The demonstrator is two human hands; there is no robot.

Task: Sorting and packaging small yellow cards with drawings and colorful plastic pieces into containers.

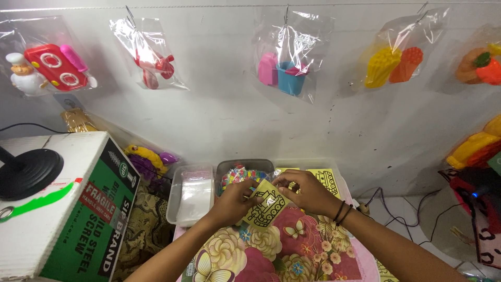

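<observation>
Both hands hold one small yellow card (267, 207) printed with a black line drawing, tilted above a floral-patterned surface (271, 250). My left hand (236, 201) grips the card's left edge. My right hand (305, 190), with dark bands at the wrist, pinches its upper right corner. More yellow cards (324, 179) lie in a clear tray just beyond the right hand. A tray of small colourful pieces (241, 174) sits right behind the left hand.
A clear tray of plastic bags (192, 193) stands left of the hands. A large white and green cardboard box (68, 209) with a black round base (26, 172) fills the left. Bagged plastic toys (289, 52) hang along the white wall. Cables (396, 209) trail right.
</observation>
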